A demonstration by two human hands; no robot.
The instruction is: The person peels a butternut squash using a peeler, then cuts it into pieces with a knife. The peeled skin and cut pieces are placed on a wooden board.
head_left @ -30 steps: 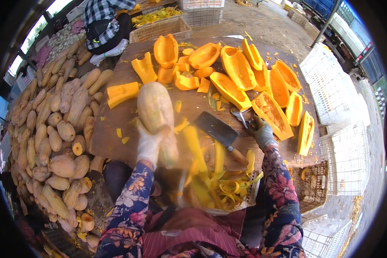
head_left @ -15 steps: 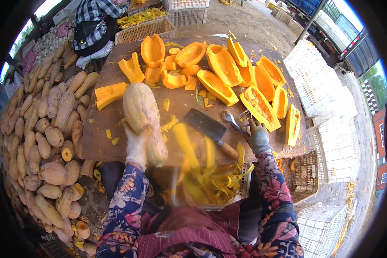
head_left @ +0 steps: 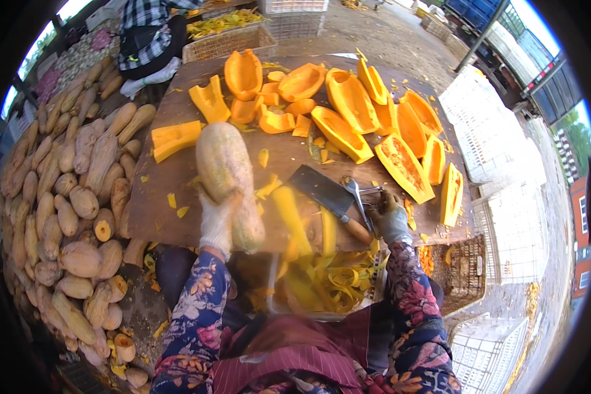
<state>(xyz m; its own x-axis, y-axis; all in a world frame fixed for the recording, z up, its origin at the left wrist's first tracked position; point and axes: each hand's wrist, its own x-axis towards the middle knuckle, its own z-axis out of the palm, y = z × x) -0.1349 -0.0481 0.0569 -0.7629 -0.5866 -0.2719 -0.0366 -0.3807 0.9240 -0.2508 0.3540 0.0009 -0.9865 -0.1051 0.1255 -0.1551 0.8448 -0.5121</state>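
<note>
My left hand (head_left: 218, 220), in a white glove, is wrapped round the lower part of a long, pale tan pumpkin (head_left: 224, 157) lying on the board. My right hand (head_left: 393, 220), in a grey-coated glove, has curled fingers at a small metal tool that looks like a peeler (head_left: 372, 190); its handle is hidden by the fingers. Just left of them lies a metal spoon (head_left: 356, 194), touching or nearly touching the glove. A cleaver (head_left: 322, 190) with a wooden handle rests between my hands.
Peeled, halved orange pumpkins (head_left: 351, 102) cover the far side of the wooden board (head_left: 171, 230). Below its near edge stands a crate of peelings (head_left: 335, 279). Whole pumpkins (head_left: 82, 203) are heaped at left, white crates (head_left: 512, 197) stand at right. Another person (head_left: 144, 39) sits at far left.
My right hand has curled its fingers and drawn the peeler a little toward me. The spoon has swung round beside it. My left hand keeps its hold on the pumpkin.
</note>
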